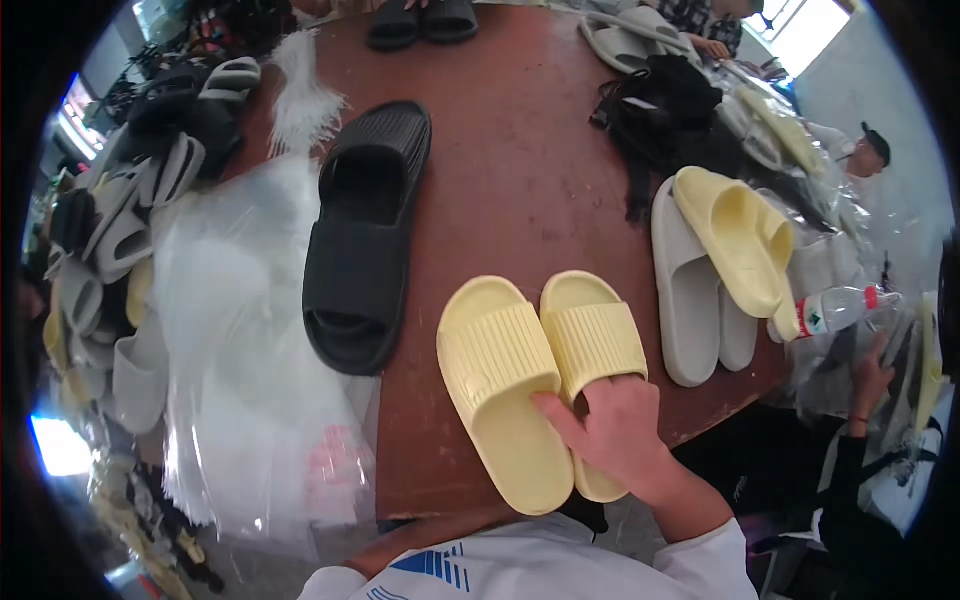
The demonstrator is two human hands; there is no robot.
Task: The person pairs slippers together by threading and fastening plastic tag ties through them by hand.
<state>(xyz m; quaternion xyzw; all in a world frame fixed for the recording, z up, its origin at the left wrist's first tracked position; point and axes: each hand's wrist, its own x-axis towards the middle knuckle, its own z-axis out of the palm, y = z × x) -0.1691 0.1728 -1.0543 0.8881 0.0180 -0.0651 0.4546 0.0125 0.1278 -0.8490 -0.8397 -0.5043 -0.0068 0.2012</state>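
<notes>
A pair of pale yellow slide slippers [500, 345] lies side by side at the near edge of the table, toes pointing away from me. My right hand [620, 425] grips the pair. Its fingers reach under the strap of the right slipper [597, 335], and its thumb presses on the left slipper by the strap edge. Of my left arm only the forearm [430, 535] shows, below the table edge; the hand itself is hidden behind the slippers. Left of the pair, a black slide slipper pair [358, 250] lies stacked lengthwise on the table and clear plastic bags.
Clear plastic bags [250, 330] cover the table's left side, beside piled slippers [125, 240]. Grey slippers [685, 300] with yellow ones [735, 235] on top lie right, near a bottle [835, 312] and black bag [660, 110]. Other people work at the right; another person's hand [872, 380] shows there.
</notes>
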